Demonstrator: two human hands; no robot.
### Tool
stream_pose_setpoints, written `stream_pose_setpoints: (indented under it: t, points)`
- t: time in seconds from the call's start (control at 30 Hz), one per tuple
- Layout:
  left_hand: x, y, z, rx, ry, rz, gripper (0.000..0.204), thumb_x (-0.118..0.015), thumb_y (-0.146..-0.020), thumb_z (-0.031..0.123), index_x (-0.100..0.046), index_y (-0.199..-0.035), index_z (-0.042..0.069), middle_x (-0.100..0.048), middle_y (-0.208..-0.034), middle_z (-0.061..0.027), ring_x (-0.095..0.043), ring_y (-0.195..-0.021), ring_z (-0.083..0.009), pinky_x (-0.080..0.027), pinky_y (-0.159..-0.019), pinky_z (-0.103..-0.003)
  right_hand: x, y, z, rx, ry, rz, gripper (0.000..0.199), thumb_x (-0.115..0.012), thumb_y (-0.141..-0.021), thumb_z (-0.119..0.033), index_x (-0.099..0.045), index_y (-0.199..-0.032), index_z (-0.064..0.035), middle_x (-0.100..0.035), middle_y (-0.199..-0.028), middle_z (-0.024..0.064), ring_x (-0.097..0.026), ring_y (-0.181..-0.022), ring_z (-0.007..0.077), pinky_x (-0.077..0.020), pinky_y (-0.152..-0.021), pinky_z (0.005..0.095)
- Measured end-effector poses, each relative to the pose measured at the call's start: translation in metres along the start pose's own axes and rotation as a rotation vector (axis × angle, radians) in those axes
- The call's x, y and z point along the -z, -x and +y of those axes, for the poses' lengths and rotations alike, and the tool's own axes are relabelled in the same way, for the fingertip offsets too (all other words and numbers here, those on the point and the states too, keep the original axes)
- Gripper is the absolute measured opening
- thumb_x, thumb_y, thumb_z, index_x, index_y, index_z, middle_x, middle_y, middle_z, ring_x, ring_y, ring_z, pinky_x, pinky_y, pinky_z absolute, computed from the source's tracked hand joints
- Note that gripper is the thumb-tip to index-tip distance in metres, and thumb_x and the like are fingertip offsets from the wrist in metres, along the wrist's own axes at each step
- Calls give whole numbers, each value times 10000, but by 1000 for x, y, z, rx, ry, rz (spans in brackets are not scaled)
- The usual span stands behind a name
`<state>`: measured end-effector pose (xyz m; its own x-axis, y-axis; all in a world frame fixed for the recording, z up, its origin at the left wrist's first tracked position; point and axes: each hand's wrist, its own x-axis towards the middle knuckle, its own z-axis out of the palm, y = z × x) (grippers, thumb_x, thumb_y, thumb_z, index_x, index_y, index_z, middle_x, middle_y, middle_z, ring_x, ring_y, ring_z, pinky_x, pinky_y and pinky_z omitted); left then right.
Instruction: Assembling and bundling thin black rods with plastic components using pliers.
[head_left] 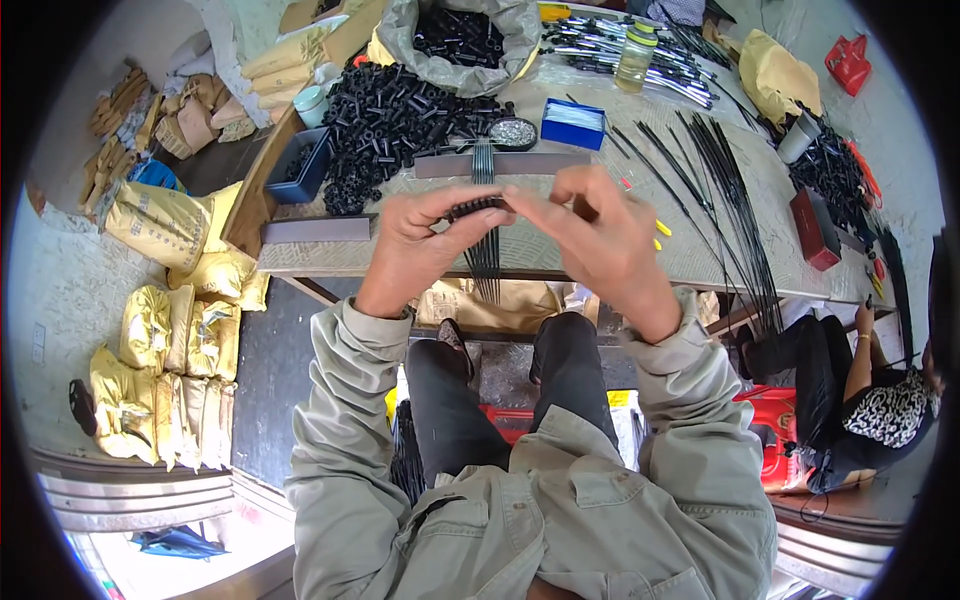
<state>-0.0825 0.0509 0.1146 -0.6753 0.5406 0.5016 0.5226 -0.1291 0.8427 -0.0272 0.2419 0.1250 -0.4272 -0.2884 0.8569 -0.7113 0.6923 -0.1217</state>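
Observation:
My left hand [415,235] is closed, pinching a short row of small black ribbed parts [474,207] between thumb and fingers above the table's near edge. From the right, my right hand [610,235] reaches in; one outstretched digit touches the row's end while another finger is bent and apart from it. Below the hands, a bundle of thin black rods [484,260] lies side by side and sticks out over the edge. The rods cross a long grey bar [550,163]. Partly hidden by my fingers, the exact shape of the small parts is unclear.
A heap of black tubular parts [370,120] covers the table's left, beside a blue bin [300,165]. Farther back stand a lined sack [400,40], a blue box [573,125] and a bottle [636,60]. Long black rods [735,210] lie right. Another person [880,400] sits at right.

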Motion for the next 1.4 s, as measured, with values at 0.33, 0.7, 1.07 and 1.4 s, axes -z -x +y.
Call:
stream_pose_setpoints:
  t: [0.33,0.7,1.07,1.4]
  points:
    - [11,-11,-4,-118,-198,-173,281,-688,-764,152,-633,-1012,32,-659,-808,-63,-519,-612,-99,-424,-567,-233,20,-21,6,169,57,-254,337,-638,-674,23,-578,-993,-66,-537,-847,88,-577,-629,238,-459,-478,295]
    - [25,-12,-25,-441,-400,-75,431,-764,-580,275,-642,-922,44,-601,-728,-102,-562,-617,-281,-422,-537,-312,-3,-38,-11,160,72,-283,302,-622,-707,12,-570,-997,-55,-534,-896,90,-570,-652,232,-451,-479,304]
    - [18,-1,-40,-383,-705,-68,599,-742,-536,442,-626,-1014,100,-631,-888,-95,-598,-826,-265,-457,-697,-354,-17,-40,-17,55,-169,-243,211,-648,-714,-68,-588,-916,-62,-512,-838,60,-561,-622,204,-445,-513,303]
    - [-12,38,-125,-339,-1073,-240,715,-733,-554,448,-516,-1177,172,-479,-1251,-41,-296,-1247,-176,-222,-1023,-437,46,-36,-40,227,-5,-670,131,-639,-711,-144,-622,-821,-74,-563,-771,30,-539,-545,159,-401,-474,290]
